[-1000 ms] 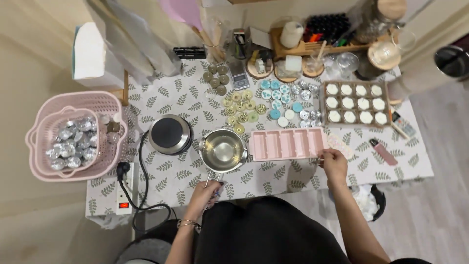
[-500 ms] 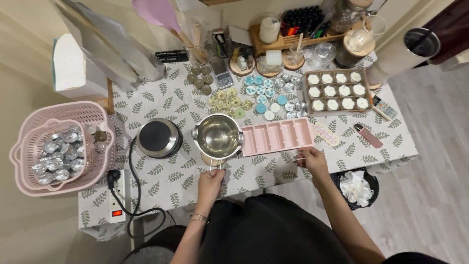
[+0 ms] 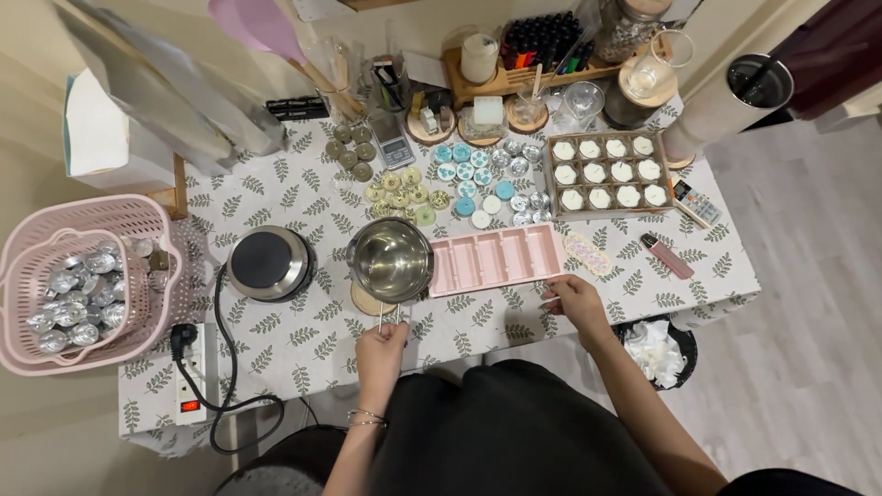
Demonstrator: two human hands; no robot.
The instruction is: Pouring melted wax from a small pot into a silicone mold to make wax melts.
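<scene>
A small steel pot (image 3: 391, 259) stands on a round wooden coaster near the table's front edge. My left hand (image 3: 382, 349) is closed on the pot's wire handle, just below the pot. To the right of the pot lies a long pink mould (image 3: 496, 259) with several slots. My right hand (image 3: 571, 301) rests at the mould's lower right corner, fingers touching its edge. Above the mould sit several small round candles in yellow, blue and white (image 3: 464, 179).
A round electric hotplate (image 3: 266, 263) sits left of the pot, its cord running to a power strip (image 3: 191, 377). A pink basket (image 3: 69, 344) of metal cups stands far left. A tray of white candles (image 3: 606, 174), a lighter (image 3: 669, 255) and jars fill the back right.
The view has shifted, so the table sits further right and lower in frame. My left hand has moved up to the pot's handle. My right hand stays at the mould's corner.
</scene>
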